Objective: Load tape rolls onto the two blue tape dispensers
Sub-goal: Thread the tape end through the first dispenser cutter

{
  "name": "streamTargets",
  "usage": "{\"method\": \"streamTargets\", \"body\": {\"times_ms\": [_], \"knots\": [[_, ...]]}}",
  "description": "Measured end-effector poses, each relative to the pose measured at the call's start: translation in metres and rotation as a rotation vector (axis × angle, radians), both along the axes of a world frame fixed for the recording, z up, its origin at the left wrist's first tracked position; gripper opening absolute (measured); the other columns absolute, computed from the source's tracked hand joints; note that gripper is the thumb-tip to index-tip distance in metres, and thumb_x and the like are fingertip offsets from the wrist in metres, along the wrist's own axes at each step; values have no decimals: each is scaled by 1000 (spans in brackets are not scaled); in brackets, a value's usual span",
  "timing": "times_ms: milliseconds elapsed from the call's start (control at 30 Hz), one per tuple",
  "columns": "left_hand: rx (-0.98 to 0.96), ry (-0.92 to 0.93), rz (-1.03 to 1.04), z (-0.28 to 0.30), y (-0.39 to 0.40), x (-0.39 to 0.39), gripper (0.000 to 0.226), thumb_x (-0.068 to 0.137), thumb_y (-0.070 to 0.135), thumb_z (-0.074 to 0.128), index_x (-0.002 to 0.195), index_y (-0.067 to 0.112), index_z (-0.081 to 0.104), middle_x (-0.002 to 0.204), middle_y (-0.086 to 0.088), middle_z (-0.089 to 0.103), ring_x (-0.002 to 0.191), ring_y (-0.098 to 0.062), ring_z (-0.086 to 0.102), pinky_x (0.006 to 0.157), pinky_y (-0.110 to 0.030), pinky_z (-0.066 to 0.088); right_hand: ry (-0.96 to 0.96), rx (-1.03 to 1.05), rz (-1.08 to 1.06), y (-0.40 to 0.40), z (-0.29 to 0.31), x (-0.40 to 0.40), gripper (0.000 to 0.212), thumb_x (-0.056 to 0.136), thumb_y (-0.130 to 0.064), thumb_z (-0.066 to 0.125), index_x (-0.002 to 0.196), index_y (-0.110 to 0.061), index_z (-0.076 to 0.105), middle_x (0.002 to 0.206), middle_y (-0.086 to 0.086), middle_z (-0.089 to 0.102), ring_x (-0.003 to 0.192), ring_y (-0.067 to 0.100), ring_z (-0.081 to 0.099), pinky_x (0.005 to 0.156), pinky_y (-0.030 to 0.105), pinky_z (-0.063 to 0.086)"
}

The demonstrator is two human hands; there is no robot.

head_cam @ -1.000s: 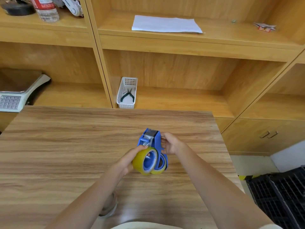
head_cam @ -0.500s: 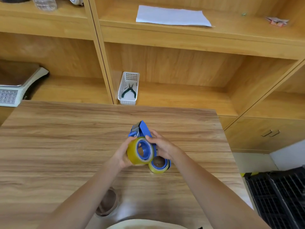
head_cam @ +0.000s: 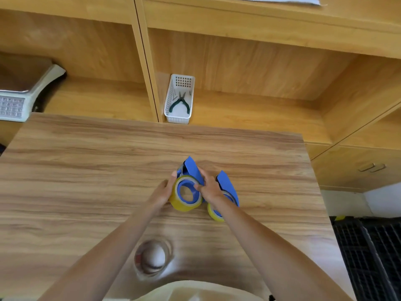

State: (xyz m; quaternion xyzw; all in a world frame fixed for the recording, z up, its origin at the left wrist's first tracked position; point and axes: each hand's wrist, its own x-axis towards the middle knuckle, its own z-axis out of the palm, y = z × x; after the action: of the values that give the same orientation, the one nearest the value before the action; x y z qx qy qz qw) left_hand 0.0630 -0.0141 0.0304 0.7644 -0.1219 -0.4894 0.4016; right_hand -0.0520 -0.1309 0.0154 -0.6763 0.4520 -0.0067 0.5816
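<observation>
Two blue tape dispensers stand side by side on the wooden table (head_cam: pixel 86 170). The left dispenser (head_cam: pixel 192 168) carries a yellowish tape roll (head_cam: pixel 181 202) on its blue hub. My left hand (head_cam: pixel 162 192) grips that roll from the left, and my right hand (head_cam: pixel 209 187) holds the same dispenser's blue body from the right. The right dispenser (head_cam: pixel 226 184) rests on the table behind my right wrist, with a second yellowish tape roll (head_cam: pixel 213 213) on it, partly hidden by my forearm.
A blurred clear tape roll (head_cam: pixel 153 258) lies near the table's front edge. Behind the table, a shelf holds a white basket (head_cam: pixel 180 98) with pliers and a scale (head_cam: pixel 19 92) at left. A black crate (head_cam: pixel 368 257) stands on the floor at right.
The dispenser in my hands has come down and apart from the second one, which now rests to the right. The camera has tilted down and closer.
</observation>
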Motion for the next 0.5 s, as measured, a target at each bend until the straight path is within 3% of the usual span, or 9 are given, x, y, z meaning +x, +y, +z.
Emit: {"method": "streamTargets", "body": {"times_ms": [67, 200, 300, 500], "knots": [[41, -169, -124, -10, 11, 7, 73, 84, 80, 31, 100, 18, 66, 97, -4, 72, 94, -24, 67, 87, -39, 52, 76, -61, -15, 8, -4, 6, 63, 96, -11, 55, 151, -31, 31, 151, -1, 42, 138, 22, 41, 110, 39, 39], [180, -370, -352, -28, 21, 15, 47, 95, 60, 38, 100, 15, 50, 92, -12, 65, 95, -36, 62, 76, -36, 42, 152, -88, -57, 27, -16, 18, 61, 97, -16, 54, 150, -35, 30, 150, 4, 41, 138, 27, 41, 109, 44, 40], [244, -477, -407, -34, 22, 22, 51, 97, 57, 35, 112, 11, 52, 102, -21, 68, 98, -40, 62, 76, -38, 43, 161, -80, -98, 39, -21, 23, 61, 97, -18, 53, 151, -35, 29, 150, 5, 42, 137, 29, 43, 108, 44, 41], [327, -650, -488, -41, 24, 27, 52, 97, 62, 28, 122, 22, 51, 105, -17, 69, 98, -39, 63, 73, -39, 44, 167, -149, -99, 49, -19, 27, 63, 99, -14, 50, 153, -33, 24, 147, 7, 46, 130, 31, 49, 99, 42, 46]]}}
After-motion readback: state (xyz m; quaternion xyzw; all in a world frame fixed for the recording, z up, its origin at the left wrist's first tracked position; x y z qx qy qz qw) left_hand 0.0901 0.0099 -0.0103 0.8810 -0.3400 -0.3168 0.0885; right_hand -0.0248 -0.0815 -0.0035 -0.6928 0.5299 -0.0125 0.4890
